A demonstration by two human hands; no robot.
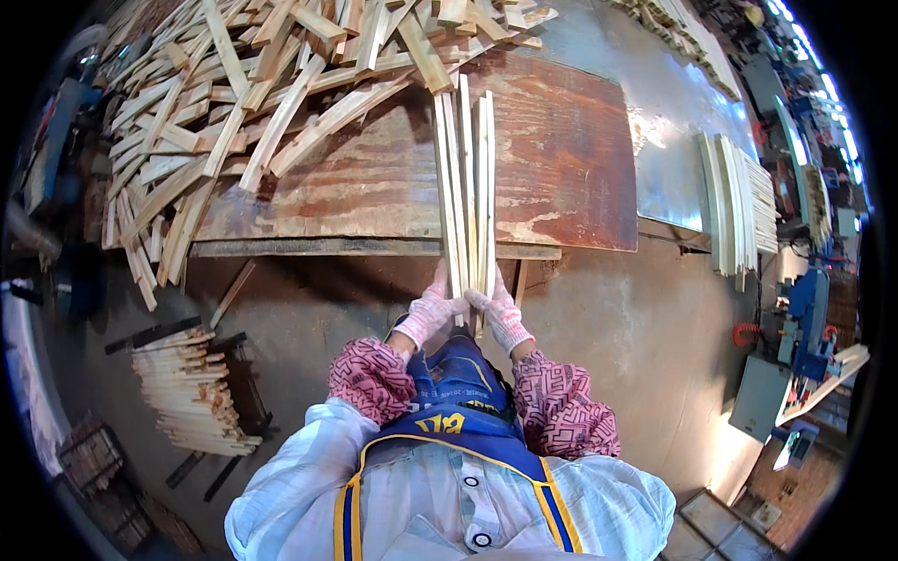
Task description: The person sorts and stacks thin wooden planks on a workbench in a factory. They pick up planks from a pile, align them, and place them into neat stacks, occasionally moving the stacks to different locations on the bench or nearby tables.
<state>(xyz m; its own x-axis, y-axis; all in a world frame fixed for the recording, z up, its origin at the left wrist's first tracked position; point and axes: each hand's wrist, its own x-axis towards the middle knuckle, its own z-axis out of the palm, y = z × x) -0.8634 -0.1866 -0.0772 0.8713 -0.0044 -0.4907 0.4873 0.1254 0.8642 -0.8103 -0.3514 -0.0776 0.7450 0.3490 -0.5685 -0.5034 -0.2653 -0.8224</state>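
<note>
Several long, pale wooden strips (465, 187) lie side by side, their far ends on a worn reddish plywood table (571, 159) and their near ends jutting past its front edge. My left hand (430, 307), in a pinkish-white knitted glove, grips the near ends from the left. From the right side, my right hand (500, 307), gloved alike, closes on the same bundle. Both thumbs rest near each other over the ends. Toward the far end the strips fan apart slightly, with narrow gaps between them. The fingers beneath the wood are mostly hidden.
A big jumbled heap of wooden pieces (281, 84) covers the table's far left. Upright-looking neat strips form a stack (734, 206) at the right, beside a shiny metal sheet (599, 56). Lower left, another stack of strips (192, 388) sits on dark bars. Blue-grey machinery (804, 309) stands far right.
</note>
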